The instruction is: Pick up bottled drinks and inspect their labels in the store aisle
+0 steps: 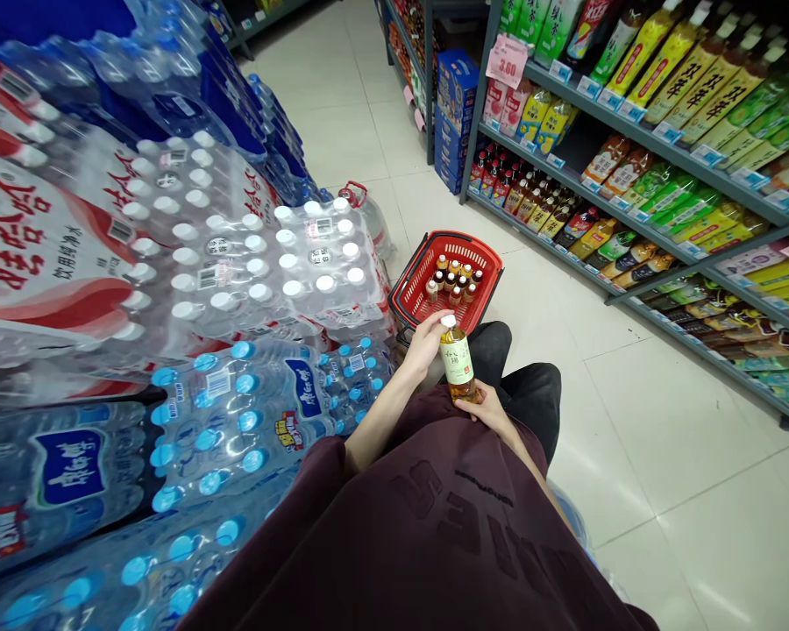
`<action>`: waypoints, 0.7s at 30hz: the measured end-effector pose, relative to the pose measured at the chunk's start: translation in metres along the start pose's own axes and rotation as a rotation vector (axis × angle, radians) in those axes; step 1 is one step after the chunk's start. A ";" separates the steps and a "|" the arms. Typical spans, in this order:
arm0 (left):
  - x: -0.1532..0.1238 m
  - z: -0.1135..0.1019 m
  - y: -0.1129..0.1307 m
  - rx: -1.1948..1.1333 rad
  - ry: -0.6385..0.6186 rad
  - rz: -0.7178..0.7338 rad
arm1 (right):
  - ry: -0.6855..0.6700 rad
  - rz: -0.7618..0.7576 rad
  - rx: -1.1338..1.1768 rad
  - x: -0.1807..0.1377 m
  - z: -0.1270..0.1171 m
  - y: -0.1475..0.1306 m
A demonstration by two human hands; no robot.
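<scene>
I hold a tea bottle (457,364) with a white cap and amber drink upright in front of my chest. My left hand (427,340) curls around its neck and cap from the left. My right hand (486,408) grips the bottom of the bottle from below. Just beyond the bottle, a red shopping basket (479,254) sits on the floor with several small capped bottles (453,280) standing in it.
Shrink-wrapped packs of water bottles (237,254) are stacked high on my left, with blue-capped packs (237,421) lower down. Shelves of bottled drinks (664,175) run along the right. A tiled aisle floor (664,421) lies between them, and blue cartons (453,105) stand at the shelf end.
</scene>
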State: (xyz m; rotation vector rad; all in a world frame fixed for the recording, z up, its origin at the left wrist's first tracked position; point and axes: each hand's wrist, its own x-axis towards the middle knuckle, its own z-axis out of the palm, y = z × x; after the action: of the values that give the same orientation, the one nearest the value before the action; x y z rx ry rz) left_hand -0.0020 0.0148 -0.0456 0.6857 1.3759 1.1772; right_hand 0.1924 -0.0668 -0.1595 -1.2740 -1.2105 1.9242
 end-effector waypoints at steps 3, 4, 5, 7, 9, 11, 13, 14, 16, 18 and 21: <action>0.000 0.000 0.001 0.005 0.002 -0.006 | -0.002 0.000 0.003 0.000 0.000 0.000; 0.000 0.000 0.001 0.007 0.003 -0.007 | -0.003 0.000 0.003 0.000 0.001 -0.001; 0.000 0.000 0.001 0.008 0.003 -0.008 | -0.004 0.000 0.003 0.001 0.001 -0.001; 0.000 0.000 0.002 0.007 0.002 -0.006 | -0.002 -0.001 0.003 0.001 0.001 -0.001; -0.001 0.001 0.002 0.007 -0.001 -0.002 | -0.001 -0.001 0.002 0.000 0.001 -0.002; -0.001 0.001 0.002 0.006 -0.005 -0.005 | 0.000 0.000 0.002 0.000 0.001 -0.003; -0.001 0.000 0.001 0.002 -0.010 -0.007 | 0.001 0.002 0.001 -0.001 0.001 -0.004; -0.001 0.000 0.000 0.000 -0.015 -0.005 | 0.002 0.002 0.000 -0.001 0.001 -0.005; 0.000 0.000 -0.001 -0.001 -0.024 -0.001 | 0.004 0.005 -0.001 -0.001 0.001 -0.005; 0.000 -0.001 -0.002 0.005 -0.028 -0.002 | 0.005 0.006 -0.002 -0.001 0.001 -0.006; 0.000 -0.001 -0.002 0.015 -0.025 0.001 | 0.005 0.006 -0.004 -0.002 0.001 -0.008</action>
State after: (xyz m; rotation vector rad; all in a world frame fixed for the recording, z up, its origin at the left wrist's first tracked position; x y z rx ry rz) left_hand -0.0023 0.0142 -0.0475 0.7096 1.3651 1.1567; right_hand 0.1913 -0.0651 -0.1518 -1.2855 -1.2096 1.9228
